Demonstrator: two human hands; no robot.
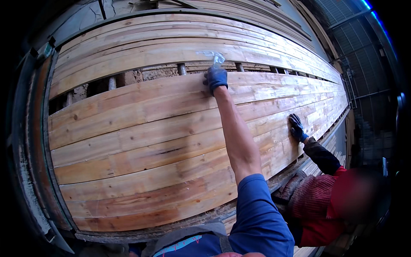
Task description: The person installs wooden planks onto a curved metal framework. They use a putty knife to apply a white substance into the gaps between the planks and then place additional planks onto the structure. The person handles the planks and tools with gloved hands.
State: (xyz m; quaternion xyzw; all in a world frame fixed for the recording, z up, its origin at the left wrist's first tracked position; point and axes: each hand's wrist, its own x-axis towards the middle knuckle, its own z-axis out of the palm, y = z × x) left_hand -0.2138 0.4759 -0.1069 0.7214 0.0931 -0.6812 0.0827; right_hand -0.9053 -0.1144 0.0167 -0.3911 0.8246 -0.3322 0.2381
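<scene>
My right hand (216,80), in a dark blue work glove, reaches out over the far edge of the nearer row of wooden boards (167,107). Its fingers are curled at the gap between the two rows. A crumpled, shiny piece of clear plastic film (218,59) sticks up from the fingers. The film's tip lies against the near edge of the farther row of boards (141,53). Exactly how the fingers pinch it is hidden behind the glove. My left hand does not show.
Metal rollers (182,69) show in the gap between the rows. A rusty metal frame (38,141) bounds the boards at left. On the right a co-worker in red (314,201) lays a gloved hand (296,127) on the nearer boards. More timber (257,13) lies beyond.
</scene>
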